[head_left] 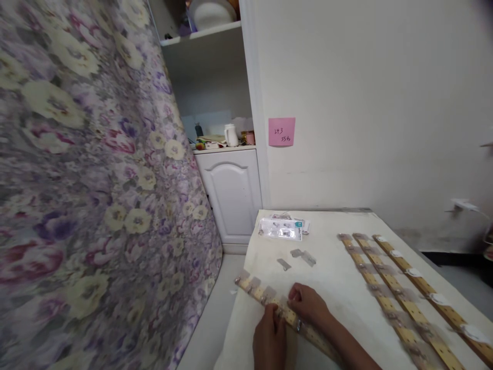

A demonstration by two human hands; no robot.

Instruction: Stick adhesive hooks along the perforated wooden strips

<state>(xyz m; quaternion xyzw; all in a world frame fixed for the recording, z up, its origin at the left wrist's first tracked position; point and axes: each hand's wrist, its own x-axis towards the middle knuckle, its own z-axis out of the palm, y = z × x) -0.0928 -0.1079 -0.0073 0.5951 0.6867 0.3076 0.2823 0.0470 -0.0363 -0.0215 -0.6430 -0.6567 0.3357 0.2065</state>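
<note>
A narrow wooden strip [257, 292] with metal hooks and clear square tabs along it lies slantwise near the table's front. My left hand [269, 336] is closed on the strip's near edge, thumb and fingers at its middle. Just to the right, my right hand [311, 307] is curled in a pinch at the far edge of the same strip. Whatever sits between its fingertips is hidden. Beyond the hands lie several small clear-grey pieces [308, 258], flat on the table.
Three more wooden strips [389, 280] lie side by side on the right of the white table [327, 241], the outermost bearing white round pieces. Blister packs [280, 229] rest at the far left corner. A floral curtain [115, 205] hangs left; a wall stands behind.
</note>
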